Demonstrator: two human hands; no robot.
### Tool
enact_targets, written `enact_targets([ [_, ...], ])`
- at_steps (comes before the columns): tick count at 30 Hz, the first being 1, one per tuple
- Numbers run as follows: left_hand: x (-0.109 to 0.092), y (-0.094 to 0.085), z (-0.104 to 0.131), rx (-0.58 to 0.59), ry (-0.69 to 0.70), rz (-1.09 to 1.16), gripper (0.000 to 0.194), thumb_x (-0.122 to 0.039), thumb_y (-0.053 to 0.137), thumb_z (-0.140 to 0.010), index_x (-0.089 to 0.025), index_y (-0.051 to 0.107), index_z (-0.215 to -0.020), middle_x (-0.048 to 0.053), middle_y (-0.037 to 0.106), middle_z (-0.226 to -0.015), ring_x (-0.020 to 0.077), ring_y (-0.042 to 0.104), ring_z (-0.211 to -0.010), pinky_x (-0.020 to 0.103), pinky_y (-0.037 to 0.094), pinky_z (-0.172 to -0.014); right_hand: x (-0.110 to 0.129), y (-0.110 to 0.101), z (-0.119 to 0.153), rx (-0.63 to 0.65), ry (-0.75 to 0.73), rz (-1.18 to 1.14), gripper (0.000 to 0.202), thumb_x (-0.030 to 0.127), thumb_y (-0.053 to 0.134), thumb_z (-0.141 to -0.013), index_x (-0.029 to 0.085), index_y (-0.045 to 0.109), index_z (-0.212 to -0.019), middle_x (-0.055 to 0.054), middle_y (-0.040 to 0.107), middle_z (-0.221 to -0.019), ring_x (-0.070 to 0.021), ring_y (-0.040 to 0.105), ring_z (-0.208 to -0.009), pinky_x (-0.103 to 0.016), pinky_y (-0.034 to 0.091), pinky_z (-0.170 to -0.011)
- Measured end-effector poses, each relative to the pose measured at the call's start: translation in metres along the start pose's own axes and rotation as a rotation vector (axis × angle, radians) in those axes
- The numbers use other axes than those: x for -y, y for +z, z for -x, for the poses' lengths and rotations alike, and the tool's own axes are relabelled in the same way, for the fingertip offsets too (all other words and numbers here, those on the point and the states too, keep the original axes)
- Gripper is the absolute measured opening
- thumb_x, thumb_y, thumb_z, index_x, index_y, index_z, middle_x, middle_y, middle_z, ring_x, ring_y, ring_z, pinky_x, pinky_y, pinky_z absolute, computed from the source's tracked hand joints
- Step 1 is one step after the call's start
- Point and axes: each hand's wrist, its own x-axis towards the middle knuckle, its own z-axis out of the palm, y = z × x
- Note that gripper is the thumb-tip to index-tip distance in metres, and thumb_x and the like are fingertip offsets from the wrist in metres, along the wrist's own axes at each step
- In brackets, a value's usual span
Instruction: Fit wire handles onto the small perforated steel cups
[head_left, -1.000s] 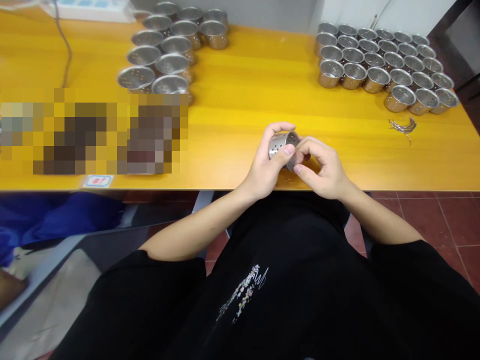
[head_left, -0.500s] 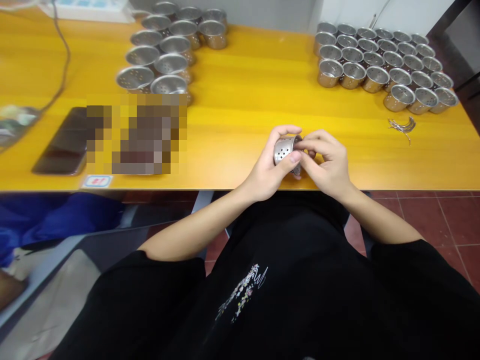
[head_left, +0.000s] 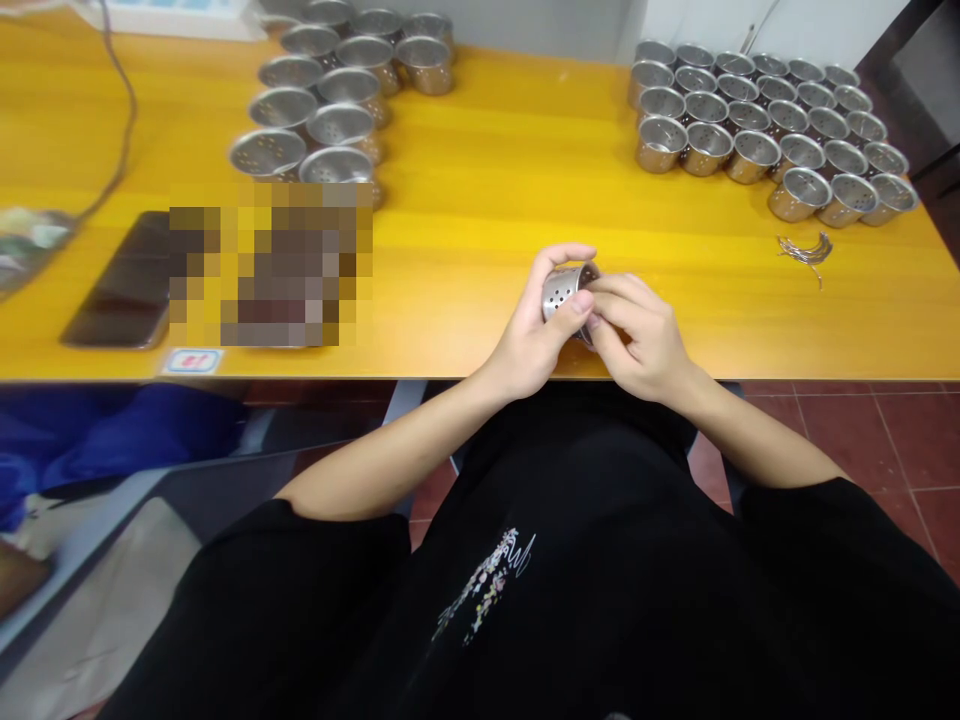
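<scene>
A small perforated metal cup [head_left: 559, 292] is tilted on its side above the yellow table's front edge, its mouth turned to the right. My left hand [head_left: 534, 335] is wrapped round it, thumb on the near side. At the cup's mouth, the fingers of my right hand [head_left: 641, 335] are pressed together, their tips partly inside the rim; whatever they pinch is hidden. A little pile of thin bent metal wires [head_left: 806, 248] lies on the table to the right.
Rows of similar metal cups [head_left: 750, 155] stand at the back right, and more cups [head_left: 341, 125] at the back left. A dark phone [head_left: 120, 285], a small label [head_left: 193, 361], a cable [head_left: 129, 120] and a blurred-out patch are on the left of the yellow table [head_left: 480, 220].
My right fingers have closed in nearer to the cup's mouth and cover more of it. The cup and my left hand have shifted slightly left and up.
</scene>
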Motion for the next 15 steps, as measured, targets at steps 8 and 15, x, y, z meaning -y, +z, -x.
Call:
enact_targets([
  [8,0.004,0.002,0.000,0.001,-0.080,0.038,0.085,-0.104,0.071,-0.114,-0.040,0.058,-0.168,0.010,0.080,-0.143,0.0353,0.090,-0.127,0.049,0.077,-0.101,-0.001,-0.003,0.001,-0.017,0.036,-0.183,0.031,0.052,0.067,-0.127,0.029,0.078,-0.111,-0.004,0.077,-0.094,-0.0257,0.071,-0.083,-0.053,0.067,-0.095],
  [15,-0.012,0.006,0.002,0.084,-0.107,0.126,0.076,-0.093,0.077,-0.118,-0.040,0.059,-0.170,0.006,0.079,-0.123,0.0233,0.084,-0.084,0.037,0.074,-0.070,-0.003,0.005,0.005,-0.288,0.234,-0.164,0.023,0.051,0.080,-0.125,0.030,0.087,-0.126,-0.009,0.079,-0.113,-0.0273,0.076,-0.096,-0.050,0.072,-0.089],
])
